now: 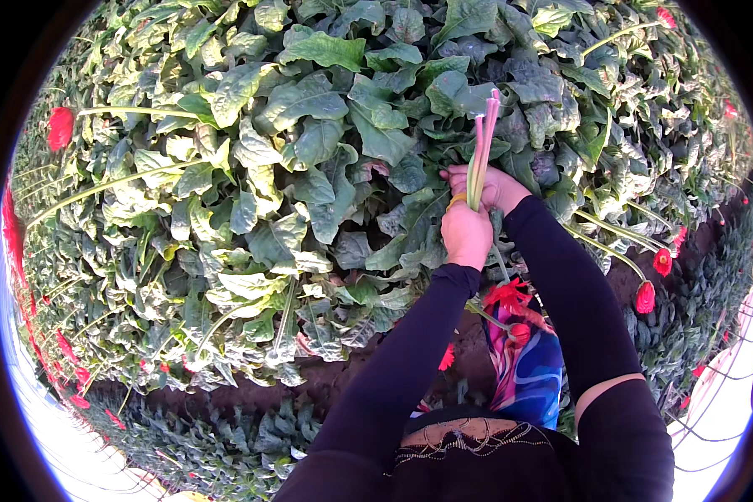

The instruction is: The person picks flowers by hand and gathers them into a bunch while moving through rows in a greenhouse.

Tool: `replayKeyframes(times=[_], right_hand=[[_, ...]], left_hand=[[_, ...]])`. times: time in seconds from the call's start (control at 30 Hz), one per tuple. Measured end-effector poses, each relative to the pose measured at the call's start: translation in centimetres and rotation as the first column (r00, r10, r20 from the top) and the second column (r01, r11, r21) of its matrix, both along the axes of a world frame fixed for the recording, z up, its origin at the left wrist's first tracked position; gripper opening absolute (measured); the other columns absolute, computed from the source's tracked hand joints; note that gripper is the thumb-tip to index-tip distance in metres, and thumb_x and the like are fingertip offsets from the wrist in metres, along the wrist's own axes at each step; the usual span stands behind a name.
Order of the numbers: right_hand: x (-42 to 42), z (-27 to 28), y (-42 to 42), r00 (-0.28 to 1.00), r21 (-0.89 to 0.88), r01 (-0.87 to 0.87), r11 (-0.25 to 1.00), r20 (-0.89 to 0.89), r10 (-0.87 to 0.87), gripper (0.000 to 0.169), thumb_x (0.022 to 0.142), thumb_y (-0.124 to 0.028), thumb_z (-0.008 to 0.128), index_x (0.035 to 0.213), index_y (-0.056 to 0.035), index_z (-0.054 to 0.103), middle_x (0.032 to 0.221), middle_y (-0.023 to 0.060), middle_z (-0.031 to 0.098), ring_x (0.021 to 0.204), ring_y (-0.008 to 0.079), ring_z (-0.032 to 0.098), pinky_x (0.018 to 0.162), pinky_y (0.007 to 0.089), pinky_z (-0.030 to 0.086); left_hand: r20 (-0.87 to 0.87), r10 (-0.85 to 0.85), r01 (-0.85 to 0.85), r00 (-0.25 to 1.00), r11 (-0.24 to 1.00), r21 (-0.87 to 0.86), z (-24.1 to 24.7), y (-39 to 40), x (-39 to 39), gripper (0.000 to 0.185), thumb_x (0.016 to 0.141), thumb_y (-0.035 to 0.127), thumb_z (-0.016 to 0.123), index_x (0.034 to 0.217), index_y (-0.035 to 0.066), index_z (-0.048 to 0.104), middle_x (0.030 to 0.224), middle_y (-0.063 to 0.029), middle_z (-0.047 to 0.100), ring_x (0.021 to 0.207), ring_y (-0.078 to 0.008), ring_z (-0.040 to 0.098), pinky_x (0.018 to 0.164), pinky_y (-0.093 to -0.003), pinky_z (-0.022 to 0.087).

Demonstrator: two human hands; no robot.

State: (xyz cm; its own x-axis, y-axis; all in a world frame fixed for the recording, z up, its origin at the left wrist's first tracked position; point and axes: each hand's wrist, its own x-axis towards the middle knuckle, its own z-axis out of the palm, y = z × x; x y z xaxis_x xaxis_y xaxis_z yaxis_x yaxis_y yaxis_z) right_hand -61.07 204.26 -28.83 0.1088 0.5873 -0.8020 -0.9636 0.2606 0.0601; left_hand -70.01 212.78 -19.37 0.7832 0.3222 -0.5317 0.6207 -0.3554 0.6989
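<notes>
My left hand (467, 233) is closed around a small bunch of gerbera stems (482, 147). Their pinkish cut ends point up, away from me. A yellow band (457, 199) shows at the top of this hand; whether it circles a finger or the stems is unclear. Just beyond, my right hand (499, 187) is partly behind the stems, its fingertips near the leaves. Its grip is hidden. Below the hands, a red gerbera bloom (508, 296) and a half-closed red bloom (518, 334) hang in front of my patterned trousers (530, 383).
Dense gerbera foliage (326, 138) fills the bed before me. Long-stemmed red gerberas lean out at the right (645, 297) and left (60, 128). A bare soil path (251, 392) runs beside the bed, with another planted row (238, 439) behind it.
</notes>
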Motion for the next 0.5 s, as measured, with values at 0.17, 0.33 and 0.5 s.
replayKeyframes(times=[0.17,0.33,0.5], right_hand=[[-5.3,2.2,8.9,0.982,-0.076,0.180,0.981,-0.046,-0.184,0.023,0.091,-0.017,0.035,0.069,-0.0109,0.039,0.050,-0.0054,0.025,0.039,0.0078,0.020,0.036,0.0219,0.018],[-10.1,5.9,14.2,0.968,-0.186,0.235,0.954,0.135,-0.212,0.018,0.094,-0.020,0.033,0.082,-0.0072,0.040,0.051,-0.0038,0.026,0.040,0.0097,0.021,0.038,0.0245,0.020],[-15.3,13.9,14.0,0.926,-0.170,0.331,0.928,0.247,-0.285,0.019,0.094,-0.025,0.036,0.086,-0.0082,0.043,0.055,-0.0044,0.032,0.045,0.0082,0.026,0.042,0.0238,0.027]], left_hand=[[-0.035,0.209,-0.207,0.977,0.912,-0.354,-1.8,8.5,-5.8,0.020,0.079,0.014,0.062,0.093,0.000,0.060,0.070,-0.0045,0.060,0.063,-0.0151,0.057,0.057,-0.0266,0.044],[-0.178,0.144,-0.220,0.973,0.805,-0.551,2.6,15.5,-8.7,0.013,0.081,0.013,0.060,0.092,0.005,0.059,0.071,0.0009,0.056,0.055,-0.0055,0.048,0.045,-0.0207,0.036],[-0.251,0.047,-0.211,0.967,0.703,-0.680,7.7,18.0,-13.2,0.028,0.087,0.028,0.054,0.101,0.004,0.056,0.072,-0.0033,0.060,0.044,-0.0027,0.034,0.040,-0.0177,0.026]])
